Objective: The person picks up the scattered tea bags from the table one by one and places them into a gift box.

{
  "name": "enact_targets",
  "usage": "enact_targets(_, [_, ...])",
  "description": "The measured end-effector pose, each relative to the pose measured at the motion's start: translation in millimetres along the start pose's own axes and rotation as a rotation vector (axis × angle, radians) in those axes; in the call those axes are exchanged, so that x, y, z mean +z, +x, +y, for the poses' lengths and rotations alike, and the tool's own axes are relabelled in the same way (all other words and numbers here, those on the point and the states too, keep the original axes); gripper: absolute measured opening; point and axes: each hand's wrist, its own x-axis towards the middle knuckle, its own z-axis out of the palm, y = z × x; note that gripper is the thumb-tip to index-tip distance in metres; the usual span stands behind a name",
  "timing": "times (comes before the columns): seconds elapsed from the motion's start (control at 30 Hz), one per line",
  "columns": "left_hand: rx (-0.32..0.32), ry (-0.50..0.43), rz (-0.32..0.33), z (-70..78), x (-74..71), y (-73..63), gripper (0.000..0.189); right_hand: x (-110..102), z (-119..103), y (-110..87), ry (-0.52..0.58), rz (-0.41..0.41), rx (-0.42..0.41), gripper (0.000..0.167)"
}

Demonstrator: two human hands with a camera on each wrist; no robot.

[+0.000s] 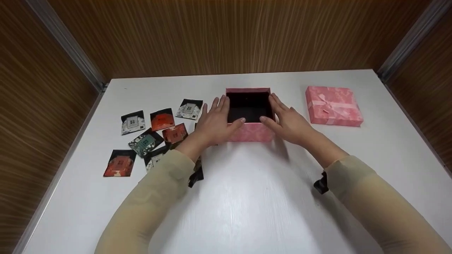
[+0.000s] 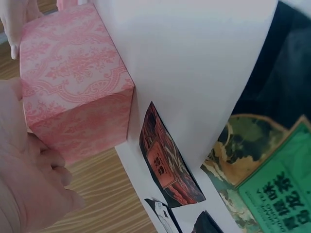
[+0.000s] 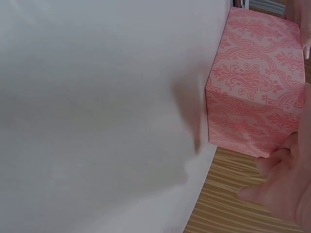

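A pink patterned gift box (image 1: pixel 250 132) stands uncovered on the white table, its dark inside showing from above. My left hand (image 1: pixel 217 121) lies along its left side with fingers extended and the thumb at the near rim. On the opposite side, my right hand (image 1: pixel 289 121) touches the box with straight fingers, its thumb at the near right corner. Both wrist views show the floral print of the box's outer walls. Left of the left hand lie several flat tea sachets, among them a red one (image 1: pixel 120 163) and a green one (image 2: pixel 277 194); the left forearm hides some.
The box's pink lid (image 1: pixel 333 106), with a ribbon bow, sits on the table at the right. A wood-grain panel (image 1: pixel 233 38) rises behind the table, with similar panels at both sides. A white sachet (image 1: pixel 189 109) lies close to the left fingers.
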Motion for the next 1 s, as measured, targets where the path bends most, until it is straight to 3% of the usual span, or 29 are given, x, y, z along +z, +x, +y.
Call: enact_targets(1.0, [0.064,-0.014,0.029,16.1,10.4,-71.7,0.096,12,-22,-69.0,0.013,0.010,-0.075,0.086])
